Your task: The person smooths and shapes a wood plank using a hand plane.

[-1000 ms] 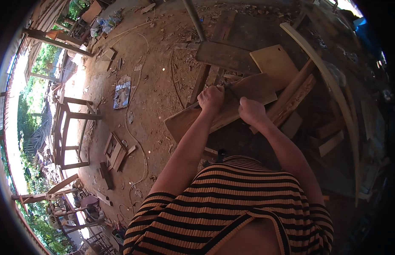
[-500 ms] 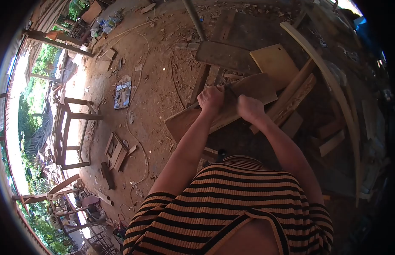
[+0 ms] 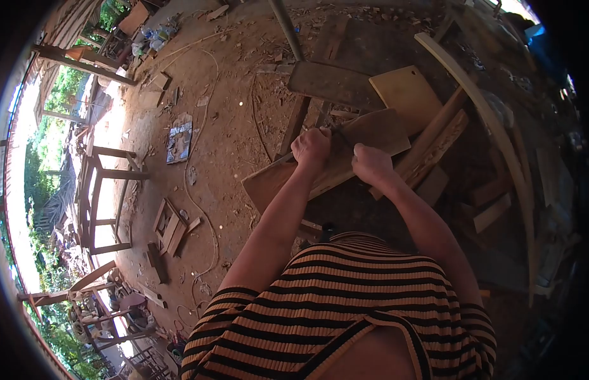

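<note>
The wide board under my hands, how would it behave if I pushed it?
The wide board would probably stay stiff, since it looks like solid wood with no visible sag. Its broad, flat face makes rolling unlikely. It may slide, but what supports it is mostly hidden.

The dark object between left hand and right hand is indistinct.

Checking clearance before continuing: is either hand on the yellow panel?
No, the left hand and right hand are at the brown board, apart from the yellow panel.
</note>
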A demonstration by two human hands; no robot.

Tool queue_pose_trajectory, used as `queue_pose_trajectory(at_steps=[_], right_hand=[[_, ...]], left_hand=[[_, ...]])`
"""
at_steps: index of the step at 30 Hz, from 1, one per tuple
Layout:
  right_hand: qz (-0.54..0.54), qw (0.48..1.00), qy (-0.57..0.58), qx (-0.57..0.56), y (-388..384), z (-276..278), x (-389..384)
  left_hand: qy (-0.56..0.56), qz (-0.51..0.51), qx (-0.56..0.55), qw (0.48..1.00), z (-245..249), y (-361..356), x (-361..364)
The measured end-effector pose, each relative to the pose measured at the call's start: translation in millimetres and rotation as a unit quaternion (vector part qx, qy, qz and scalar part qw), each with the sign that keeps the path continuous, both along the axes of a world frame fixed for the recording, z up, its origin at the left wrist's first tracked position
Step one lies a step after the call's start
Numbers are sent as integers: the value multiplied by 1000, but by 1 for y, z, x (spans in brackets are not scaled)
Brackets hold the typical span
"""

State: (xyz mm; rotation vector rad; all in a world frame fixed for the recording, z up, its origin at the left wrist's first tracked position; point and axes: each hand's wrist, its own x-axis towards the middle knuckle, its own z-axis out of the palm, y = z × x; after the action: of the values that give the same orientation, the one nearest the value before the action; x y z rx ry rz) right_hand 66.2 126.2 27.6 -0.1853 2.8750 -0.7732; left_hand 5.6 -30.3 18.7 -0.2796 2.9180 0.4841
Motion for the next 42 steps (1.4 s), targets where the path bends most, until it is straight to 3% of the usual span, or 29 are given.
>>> queue_pose_trajectory(at_steps=[7, 13, 22, 28, 37, 42], right_hand=[[-14, 996, -84, 38, 28, 27, 57], [-3, 1000, -26, 5, -6, -2, -12], [-18, 996, -88, 24, 22, 22, 51], [2, 1000, -18, 10, -9, 1, -21], [-11, 995, -89, 43, 28, 25, 53], [-3, 1000, -10, 0, -1, -6, -5]], left_hand=[[-10, 1, 14, 1000, 0, -3, -1], [21, -1, -5, 1000, -1, 1, 0], [-30, -1, 36, 999, 6, -3, -1], [-3, -1, 10, 1000, 2, 0, -1], [-19, -3, 32, 999, 1, -4, -3], [15, -9, 0, 1000, 0, 1, 0]])
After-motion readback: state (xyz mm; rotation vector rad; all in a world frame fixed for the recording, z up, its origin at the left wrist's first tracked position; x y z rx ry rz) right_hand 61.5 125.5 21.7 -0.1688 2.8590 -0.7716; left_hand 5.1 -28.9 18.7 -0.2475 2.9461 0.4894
